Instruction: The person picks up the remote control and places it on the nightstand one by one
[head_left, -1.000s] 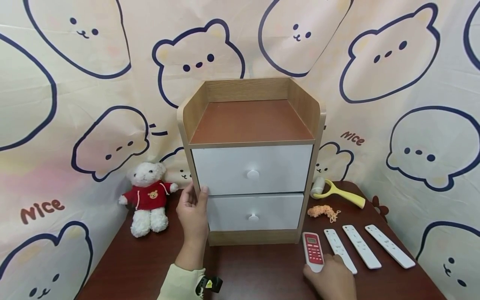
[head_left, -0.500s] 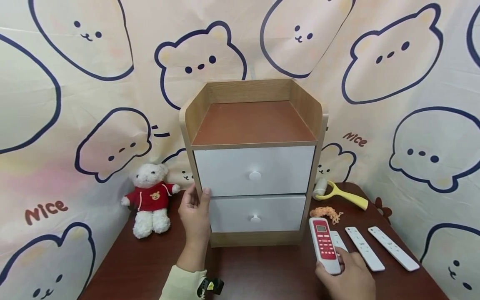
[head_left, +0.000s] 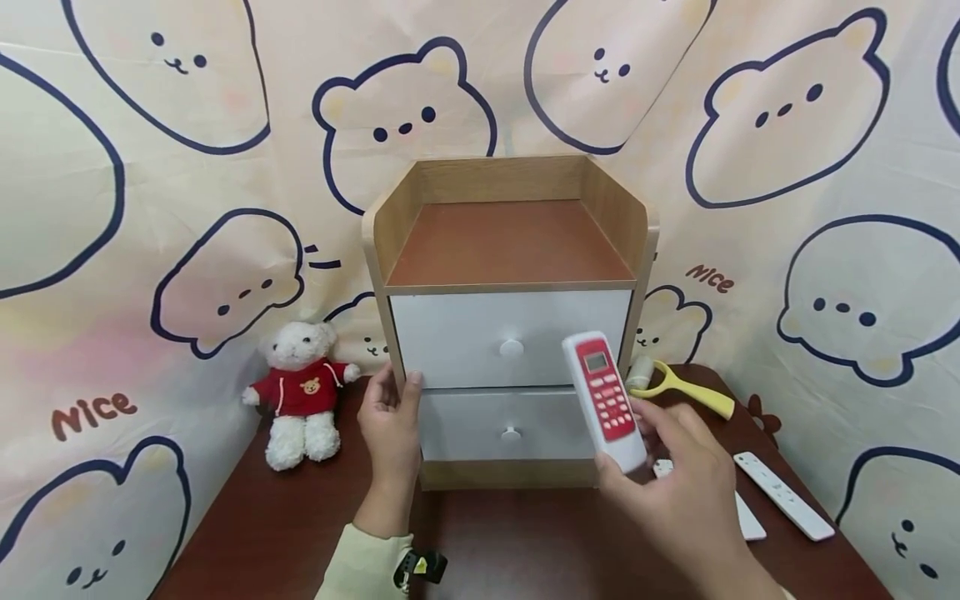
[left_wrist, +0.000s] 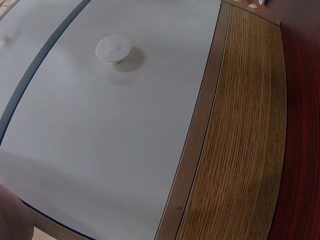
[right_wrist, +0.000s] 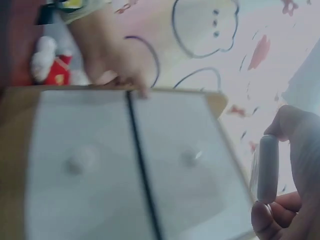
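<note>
My right hand (head_left: 686, 492) holds a white remote control (head_left: 609, 400) with a red keypad, raised in front of the drawers' right side. In the right wrist view the remote's narrow edge shows between thumb and fingers. At the left edge of the small wooden drawer cabinet (head_left: 510, 475), my left hand (head_left: 392, 450) grips the side panel, thumb on the front and fingers curled along the side. Both white drawers, the upper drawer (head_left: 450, 337) and the lower drawer (head_left: 457, 425), stand closed, each with a round knob.
A white teddy bear (head_left: 300, 396) in a red hoodie sits left of the cabinet. To the right lie a yellow-handled roller (head_left: 693, 393) and white remotes, one remote (head_left: 783, 496) fully visible, others partly behind my right hand. A patterned cloth (head_left: 187, 275) hangs behind.
My right hand has lifted the red-and-white remote off the table and brought it up and left, before the drawers. The left hand stays on the cabinet edge.
</note>
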